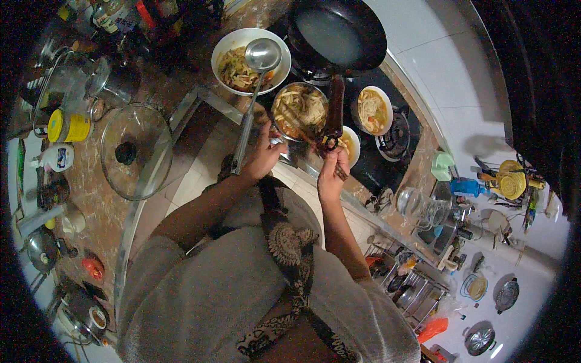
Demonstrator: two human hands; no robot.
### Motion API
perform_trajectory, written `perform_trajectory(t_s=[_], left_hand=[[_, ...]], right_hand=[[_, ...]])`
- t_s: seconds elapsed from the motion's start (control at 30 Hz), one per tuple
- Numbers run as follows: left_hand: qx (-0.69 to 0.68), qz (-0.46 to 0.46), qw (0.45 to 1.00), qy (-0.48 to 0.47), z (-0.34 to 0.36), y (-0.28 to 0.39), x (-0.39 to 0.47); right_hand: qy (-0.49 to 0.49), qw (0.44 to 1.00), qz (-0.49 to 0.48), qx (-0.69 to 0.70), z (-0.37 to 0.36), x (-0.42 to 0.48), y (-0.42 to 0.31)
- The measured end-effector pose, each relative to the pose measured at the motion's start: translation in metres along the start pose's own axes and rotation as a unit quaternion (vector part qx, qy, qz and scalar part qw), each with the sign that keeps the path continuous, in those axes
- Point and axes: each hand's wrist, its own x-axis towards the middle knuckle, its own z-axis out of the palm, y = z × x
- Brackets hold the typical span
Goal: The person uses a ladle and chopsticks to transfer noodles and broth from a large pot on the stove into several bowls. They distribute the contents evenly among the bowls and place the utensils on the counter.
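My right hand [333, 168] grips a pair of chopsticks [308, 129], blurred, whose far ends reach over noodles in a metal pot [274, 106]. My left hand [267, 155] is beside the pot's near left edge, fingers partly curled; whether it holds anything cannot be told. A metal ladle [247, 122] rests across a large white bowl [219, 45] of cooked food, its handle hanging past the rim beside my left hand. Two smaller white bowls hold noodles in broth: one on the right [388, 104], one partly hidden behind my right hand [356, 147].
A black wok [372, 41] with whitish liquid stands behind, its handle [336, 100] pointing towards me above my right hand. A glass lid [136, 181] and a yellow-lidded jar [77, 128] are on the left counter. A gas burner [397, 143] and glass pitcher [429, 208] are on the right.
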Motion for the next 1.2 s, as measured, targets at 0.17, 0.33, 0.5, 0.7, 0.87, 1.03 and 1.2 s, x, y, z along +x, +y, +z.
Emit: perform_trajectory(t_s=[0.17,0.33,0.5,0.7,0.87,1.03,1.2], left_hand=[[0.037,0.023,0.999,0.001,-0.002,-0.006,0.002],[0.087,0.032,0.996,0.000,-0.003,-0.003,0.002],[-0.012,-0.011,1.000,0.021,0.002,-0.015,0.003],[-0.007,0.004,1.000,0.000,0.003,-0.015,0.003],[-0.032,-0.007,0.999,0.012,0.003,-0.019,0.004],[-0.022,-0.006,1.000,0.007,0.003,-0.012,0.002],[-0.032,-0.010,0.999,0.011,0.000,-0.020,0.005]], right_hand=[[0.033,0.999,0.022,-0.023,-0.014,0.001,-0.006],[0.081,0.996,0.021,-0.043,-0.040,0.017,-0.012],[0.092,0.996,0.011,-0.009,-0.032,0.043,-0.004],[0.095,0.993,0.070,-0.008,-0.013,0.070,0.005],[0.049,0.991,0.122,-0.018,-0.037,0.074,-0.006],[-0.001,0.994,0.087,-0.059,-0.058,0.064,-0.024],[0.042,0.990,0.132,-0.004,-0.061,0.055,-0.034]])
